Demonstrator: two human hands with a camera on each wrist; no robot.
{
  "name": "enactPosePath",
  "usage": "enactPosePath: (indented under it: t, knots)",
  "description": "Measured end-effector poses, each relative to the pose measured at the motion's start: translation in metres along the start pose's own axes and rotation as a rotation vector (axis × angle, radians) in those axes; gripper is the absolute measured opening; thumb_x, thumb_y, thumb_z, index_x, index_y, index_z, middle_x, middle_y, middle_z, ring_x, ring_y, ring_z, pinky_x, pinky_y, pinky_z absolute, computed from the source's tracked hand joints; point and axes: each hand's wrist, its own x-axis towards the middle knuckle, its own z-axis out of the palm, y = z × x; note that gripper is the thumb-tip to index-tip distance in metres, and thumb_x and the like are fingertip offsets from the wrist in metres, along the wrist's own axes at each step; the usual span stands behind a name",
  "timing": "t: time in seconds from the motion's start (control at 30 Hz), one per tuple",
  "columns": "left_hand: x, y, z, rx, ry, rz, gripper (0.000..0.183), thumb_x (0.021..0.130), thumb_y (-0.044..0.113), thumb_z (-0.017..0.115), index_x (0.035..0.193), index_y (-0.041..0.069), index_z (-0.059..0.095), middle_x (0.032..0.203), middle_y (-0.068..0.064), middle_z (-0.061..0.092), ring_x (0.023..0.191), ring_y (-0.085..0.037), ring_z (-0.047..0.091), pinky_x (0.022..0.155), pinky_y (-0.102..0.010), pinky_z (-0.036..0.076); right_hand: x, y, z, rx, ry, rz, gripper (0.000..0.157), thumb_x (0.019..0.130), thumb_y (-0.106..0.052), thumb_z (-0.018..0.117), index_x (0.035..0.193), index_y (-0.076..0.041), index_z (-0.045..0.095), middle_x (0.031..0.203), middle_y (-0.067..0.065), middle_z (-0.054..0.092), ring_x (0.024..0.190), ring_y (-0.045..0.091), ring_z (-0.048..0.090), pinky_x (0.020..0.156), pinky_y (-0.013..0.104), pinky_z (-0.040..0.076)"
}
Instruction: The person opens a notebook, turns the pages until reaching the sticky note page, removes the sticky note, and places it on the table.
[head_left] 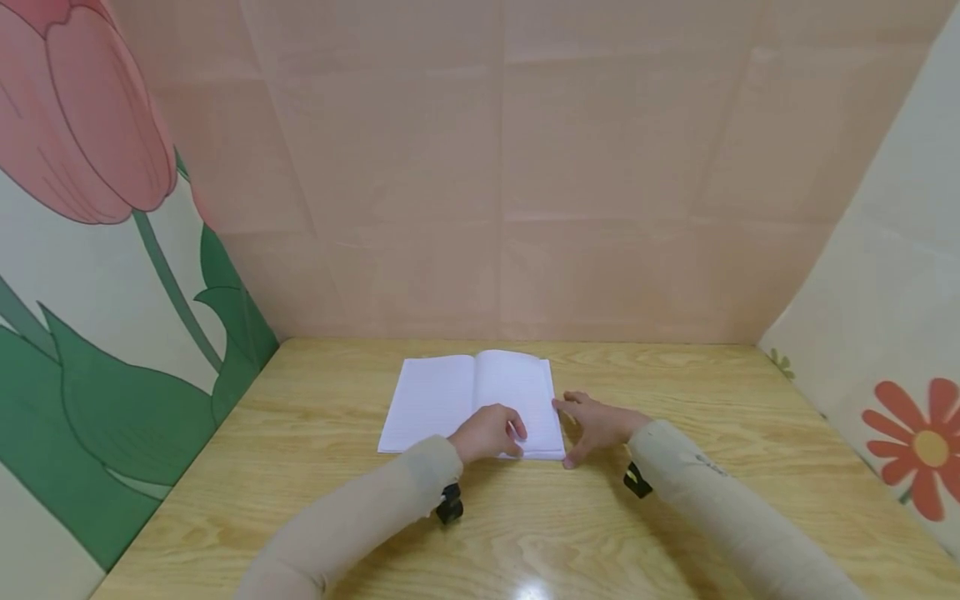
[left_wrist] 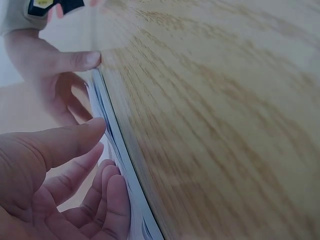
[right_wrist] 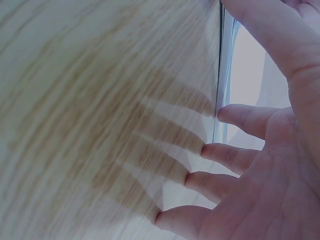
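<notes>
An open notebook [head_left: 435, 404] with white lined pages lies on the wooden table, its two halves spread left and right. Over the lower part of the right page is my left hand [head_left: 487, 433], fingers loosely bent and the thumb apart from them. The left wrist view shows that thumb [left_wrist: 80, 142] right at the notebook's near edge [left_wrist: 120, 145], with no page pinched. At the right side, my right hand [head_left: 600, 421] has its fingers spread along the notebook's edge. Its thumb is by the near right corner, and its fingertips [right_wrist: 225, 114] meet the tabletop beside the edge.
The wood-grain table [head_left: 330, 517] runs back to a plain pinkish backdrop [head_left: 495, 208]. Printed panels with a large tulip [head_left: 112, 117] on the left and a red flower [head_left: 930, 446] on the right border the sides. Each sleeved wrist carries a small black device.
</notes>
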Motion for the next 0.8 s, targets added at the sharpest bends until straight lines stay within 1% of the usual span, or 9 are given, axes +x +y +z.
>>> enactPosePath:
  t: [0.2, 0.33, 0.47, 0.67, 0.8]
  knots:
    - [0.0003, -0.0008, 0.0006, 0.003, 0.002, -0.001, 0.014, 0.077, 0.006, 0.079, 0.085, 0.009, 0.069, 0.072, 0.003, 0.058, 0.066, -0.009, 0.050, 0.061, -0.022, 0.041, 0.0010, 0.0005, 0.0016, -0.018, -0.005, 0.015, 0.109, 0.070, -0.040, 0.085, 0.152, -0.003, 0.024, 0.155, 0.029, 0.014, 0.142, 0.047, 0.018, 0.110, 0.064, 0.023]
    - [0.0000, -0.0009, 0.0001, 0.043, 0.015, 0.031, 0.007, 0.083, 0.002, 0.070, 0.086, 0.009, 0.069, 0.072, 0.003, 0.059, 0.065, -0.008, 0.049, 0.060, -0.020, 0.040, 0.0016, 0.0007, 0.0010, -0.019, -0.006, 0.013, 0.109, 0.070, -0.040, 0.085, 0.152, -0.003, 0.024, 0.155, 0.029, 0.014, 0.143, 0.046, 0.018, 0.110, 0.063, 0.023]
    - [0.0007, -0.0007, 0.0008, 0.085, 0.031, 0.045, 0.012, 0.087, 0.000, 0.062, 0.090, 0.008, 0.070, 0.073, 0.003, 0.058, 0.063, -0.008, 0.048, 0.059, -0.019, 0.039, 0.0014, 0.0010, 0.0000, -0.023, -0.001, -0.006, 0.108, 0.070, -0.039, 0.085, 0.151, -0.001, 0.025, 0.155, 0.030, 0.015, 0.142, 0.046, 0.018, 0.110, 0.062, 0.024]
    - [0.0012, 0.0002, 0.0021, 0.102, 0.063, 0.064, 0.012, 0.087, 0.001, 0.060, 0.092, 0.008, 0.068, 0.071, 0.004, 0.056, 0.062, -0.007, 0.047, 0.058, -0.019, 0.038, 0.0000, 0.0012, -0.0006, -0.027, 0.007, -0.023, 0.107, 0.070, -0.037, 0.086, 0.150, 0.001, 0.025, 0.154, 0.032, 0.016, 0.142, 0.048, 0.017, 0.110, 0.062, 0.024]
    - [-0.0005, -0.0002, 0.0022, 0.095, 0.076, 0.079, 0.019, 0.088, -0.001, 0.057, 0.101, 0.010, 0.064, 0.066, 0.005, 0.052, 0.056, -0.007, 0.044, 0.053, -0.019, 0.037, -0.0002, 0.0006, -0.0014, -0.026, 0.004, -0.020, 0.107, 0.070, -0.038, 0.085, 0.150, 0.001, 0.026, 0.154, 0.032, 0.016, 0.142, 0.048, 0.019, 0.110, 0.062, 0.025]
